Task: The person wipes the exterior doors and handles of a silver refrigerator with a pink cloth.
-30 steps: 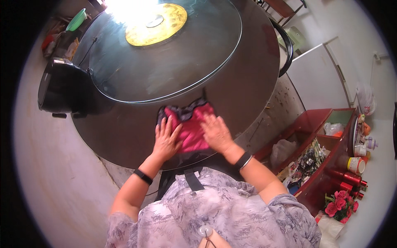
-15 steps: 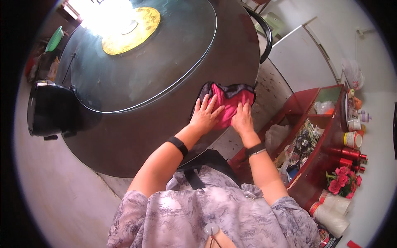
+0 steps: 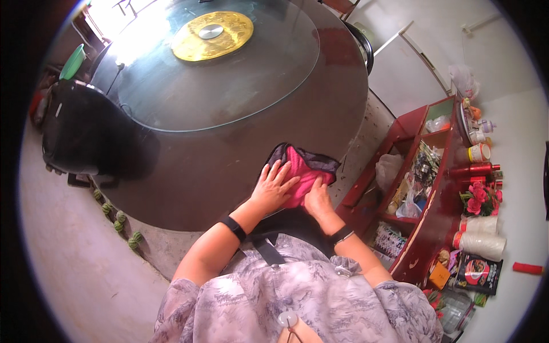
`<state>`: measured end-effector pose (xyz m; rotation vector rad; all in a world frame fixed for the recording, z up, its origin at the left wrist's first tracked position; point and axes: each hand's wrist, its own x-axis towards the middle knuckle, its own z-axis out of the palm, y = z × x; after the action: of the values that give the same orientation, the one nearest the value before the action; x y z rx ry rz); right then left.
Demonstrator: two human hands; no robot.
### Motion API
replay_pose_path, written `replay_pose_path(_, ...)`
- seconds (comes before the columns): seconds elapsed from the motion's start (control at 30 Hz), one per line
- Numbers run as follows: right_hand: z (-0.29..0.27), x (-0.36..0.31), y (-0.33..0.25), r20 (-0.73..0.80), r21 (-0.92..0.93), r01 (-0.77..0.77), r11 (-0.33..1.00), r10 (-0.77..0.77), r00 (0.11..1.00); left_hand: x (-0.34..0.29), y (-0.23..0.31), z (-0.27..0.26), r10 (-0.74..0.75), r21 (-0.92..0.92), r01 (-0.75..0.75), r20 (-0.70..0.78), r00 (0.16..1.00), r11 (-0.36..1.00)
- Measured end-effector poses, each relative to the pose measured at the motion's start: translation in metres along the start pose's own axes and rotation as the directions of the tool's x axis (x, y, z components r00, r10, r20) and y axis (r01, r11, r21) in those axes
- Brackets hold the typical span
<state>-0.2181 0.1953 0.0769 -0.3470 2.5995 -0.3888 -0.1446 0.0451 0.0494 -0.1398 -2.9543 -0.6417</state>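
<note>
A pink cloth (image 3: 303, 170) with a dark grey-black edge lies at the near right rim of a round dark table (image 3: 189, 166). My left hand (image 3: 272, 190) rests flat on its left part with the fingers spread. On the cloth's near right side, my right hand (image 3: 319, 201) has its fingers bent and gathered on the fabric; part of the grip is hidden. A dark band circles each wrist. On the table sits a large round glass turntable (image 3: 223, 103), with a gold disc (image 3: 186, 47) at its centre.
A large black rounded object (image 3: 86, 126) stands at the table's left. To the right is a red cabinet (image 3: 420, 228) with open, cluttered compartments. Plastic rolls (image 3: 481, 244), red flowers (image 3: 479, 200) and cups line its top. Several striped green round fruits (image 3: 119, 222) lie along the left wall.
The view has shifted, so the table and cabinet sit differently in it. Both hands and the cloth now lie nearer my body, at the table's near rim.
</note>
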Motion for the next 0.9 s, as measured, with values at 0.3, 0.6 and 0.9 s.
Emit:
replay_pose_path(0.3, 0.069, -0.085, -0.085, 0.314, -0.071, 0.53, 0.845, -0.485, 0.816, -0.171, -0.049, -0.066, -0.21, 0.08, 0.201, 0.117, 0.971, 0.976)
replay_pose_path(0.6, 0.115, -0.111, -0.154, 0.433, 0.022, 0.721, 0.693, -0.657, 0.617, -0.245, -0.09, -0.085, -0.355, 0.213, 0.361, -0.067, 0.932, 0.908)
replay_pose_path(0.9, 0.032, -0.059, -0.065, 0.319, -0.2, 0.341, 0.919, -0.268, 0.909, -0.088, -0.031, -0.03, -0.257, 0.159, 0.238, 0.115, 0.96, 0.958)
